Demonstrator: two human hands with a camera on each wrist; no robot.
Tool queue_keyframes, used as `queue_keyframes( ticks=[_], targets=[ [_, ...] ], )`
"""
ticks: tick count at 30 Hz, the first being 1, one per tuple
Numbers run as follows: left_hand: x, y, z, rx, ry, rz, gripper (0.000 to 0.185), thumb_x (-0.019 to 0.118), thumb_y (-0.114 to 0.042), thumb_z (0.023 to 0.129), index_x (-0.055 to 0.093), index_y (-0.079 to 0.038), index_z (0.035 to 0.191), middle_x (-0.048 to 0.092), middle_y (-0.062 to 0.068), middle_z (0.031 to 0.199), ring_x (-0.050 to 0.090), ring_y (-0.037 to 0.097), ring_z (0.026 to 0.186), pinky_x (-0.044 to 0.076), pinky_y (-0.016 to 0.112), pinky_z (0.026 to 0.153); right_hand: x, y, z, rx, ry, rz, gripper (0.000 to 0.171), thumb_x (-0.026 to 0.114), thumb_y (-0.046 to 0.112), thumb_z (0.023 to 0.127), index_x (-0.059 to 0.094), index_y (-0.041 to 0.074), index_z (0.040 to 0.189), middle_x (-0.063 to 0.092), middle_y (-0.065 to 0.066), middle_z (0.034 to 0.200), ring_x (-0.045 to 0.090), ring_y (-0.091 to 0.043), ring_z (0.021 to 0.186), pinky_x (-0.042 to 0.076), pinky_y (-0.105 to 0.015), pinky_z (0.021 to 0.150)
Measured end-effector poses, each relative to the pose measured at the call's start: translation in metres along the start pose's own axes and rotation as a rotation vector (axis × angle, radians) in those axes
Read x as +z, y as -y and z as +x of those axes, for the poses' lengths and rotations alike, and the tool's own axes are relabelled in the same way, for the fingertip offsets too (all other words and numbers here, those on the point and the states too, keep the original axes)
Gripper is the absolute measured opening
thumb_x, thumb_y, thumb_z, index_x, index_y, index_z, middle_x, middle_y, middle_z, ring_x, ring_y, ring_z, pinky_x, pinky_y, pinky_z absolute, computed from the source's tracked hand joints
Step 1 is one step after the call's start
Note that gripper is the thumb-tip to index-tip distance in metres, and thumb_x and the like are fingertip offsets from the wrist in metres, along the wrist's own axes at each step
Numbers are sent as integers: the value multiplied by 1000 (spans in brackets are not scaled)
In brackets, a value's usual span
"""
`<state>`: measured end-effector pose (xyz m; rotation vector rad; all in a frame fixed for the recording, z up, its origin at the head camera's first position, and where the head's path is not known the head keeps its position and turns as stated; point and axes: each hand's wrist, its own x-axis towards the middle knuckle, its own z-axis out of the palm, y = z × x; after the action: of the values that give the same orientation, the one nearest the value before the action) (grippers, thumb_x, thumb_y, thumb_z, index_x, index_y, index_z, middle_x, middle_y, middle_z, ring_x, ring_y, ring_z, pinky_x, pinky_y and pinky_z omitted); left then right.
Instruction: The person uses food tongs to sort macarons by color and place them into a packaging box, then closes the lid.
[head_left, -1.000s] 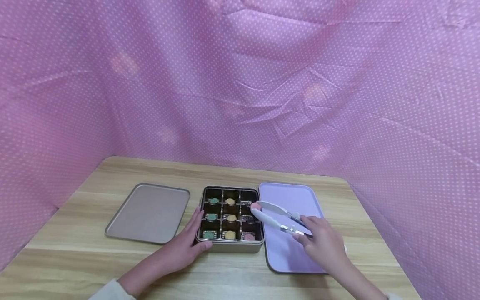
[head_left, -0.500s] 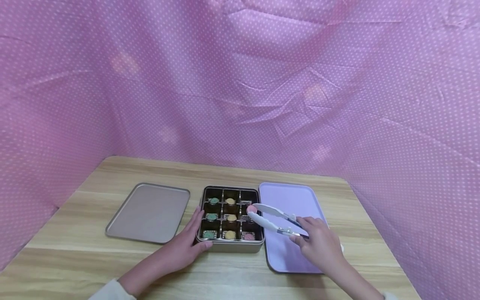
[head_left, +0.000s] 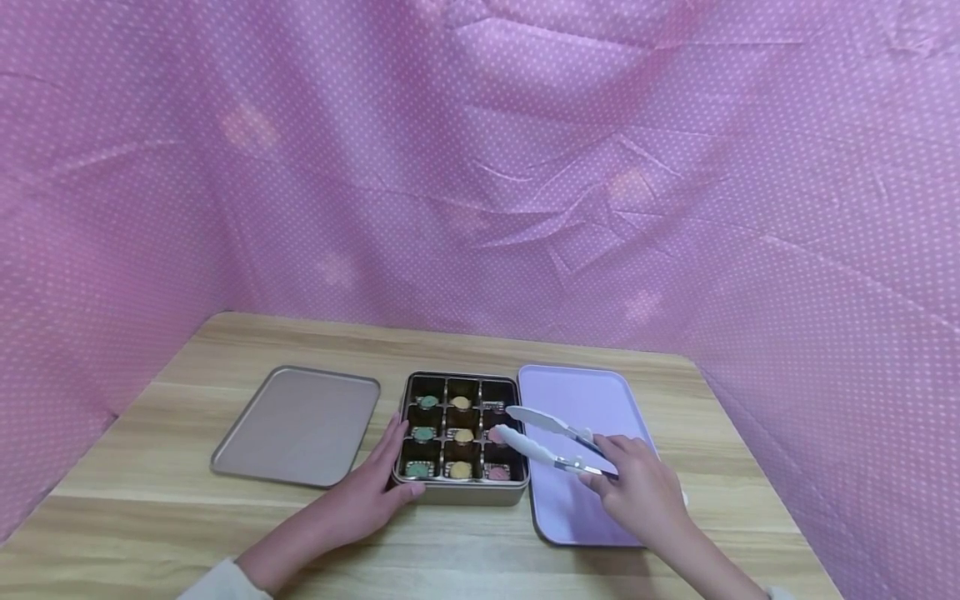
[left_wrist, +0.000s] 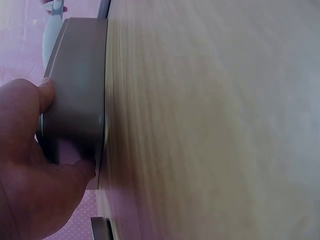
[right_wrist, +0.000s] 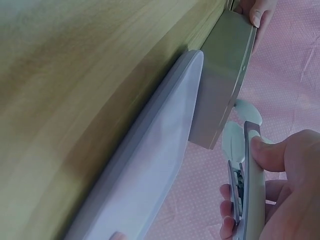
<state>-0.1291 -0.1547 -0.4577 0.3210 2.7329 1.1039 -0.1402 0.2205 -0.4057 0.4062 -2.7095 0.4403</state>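
- Grey lid (head_left: pixel 298 426): lies flat on the counter (head_left: pixel 225 533) at centre left of the head view, just beside the tin and apart from both hands; judged set aside to leave the compartments open.
- Left hand (head_left: pixel 360 498): at lower centre-left, fingers straight along the tin's left wall, thumb (left_wrist: pixel 44 95) at the near corner. It presses rather than grips, apparently steadying the tin.
- Compartment tin (head_left: pixel 462 492): at centre of the frame, between lid and lilac tray, touching the tray's edge. Green, yellow and pink pieces sit in its cells; the far right cell looks vacant.
- Pink piece (head_left: pixel 496 434): middle cell of the right column, at the tong tips; whether the tips grip it cannot be told.
- Tongs (head_left: pixel 543 437): angled from lower right towards the tin, arms slightly apart.
- Lilac tray (head_left: pixel 592 392): right of the tin, beneath the tongs.
- Right hand (head_left: pixel 639 483): lower right, fingers curled round the tong handles, thumb (right_wrist: pixel 265 152) on the upper arm.
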Motion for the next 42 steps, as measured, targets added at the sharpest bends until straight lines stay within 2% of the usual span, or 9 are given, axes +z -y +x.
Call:
queue_keyframes(
  ticks=[9, 17, 24, 31, 42],
  targets=[
    [0, 1, 0, -3, -6, 7, 100, 50, -72, 92, -6, -28, 162, -14, -1, 169, 28, 45, 148, 29, 66, 117, -3, -5, -6, 29, 7, 8, 57, 87, 27, 75, 71, 4, 125, 72, -6, 117, 66, -24, 102, 56, -46, 73],
    [0, 0, 0, -2, -7, 8, 100, 50, -71, 92, -6, -28, 163, -14, 0, 169, 27, 46, 148, 29, 66, 117, -15, -13, -16, 94, 48, 24, 58, 85, 26, 79, 68, 3, 129, 70, -10, 122, 65, -32, 113, 56, -56, 78],
    [1, 1, 0, 7, -9, 10, 100, 50, -71, 93, -6, -27, 163, -14, 0, 169, 25, 46, 148, 28, 66, 117, -21, -27, -29, 124, 52, 10, 58, 86, 25, 79, 68, 3, 129, 68, -11, 121, 66, -31, 110, 56, -55, 76],
    [2, 2, 1, 4, -6, 0, 99, 51, -69, 93, -5, -26, 163, -15, 0, 169, 23, 46, 149, 27, 67, 117, -26, -46, -46, 171, 98, -2, 61, 84, 29, 81, 65, 2, 132, 66, -16, 126, 63, -38, 114, 54, -63, 81],
    [2, 3, 1, 6, -3, 11, 98, 50, -70, 93, -8, -30, 162, -16, -1, 169, 24, 45, 149, 27, 66, 117, -35, -69, -65, 225, 122, -52, 63, 80, 37, 84, 63, 5, 135, 67, -14, 125, 61, -37, 115, 53, -63, 83]
  ],
)
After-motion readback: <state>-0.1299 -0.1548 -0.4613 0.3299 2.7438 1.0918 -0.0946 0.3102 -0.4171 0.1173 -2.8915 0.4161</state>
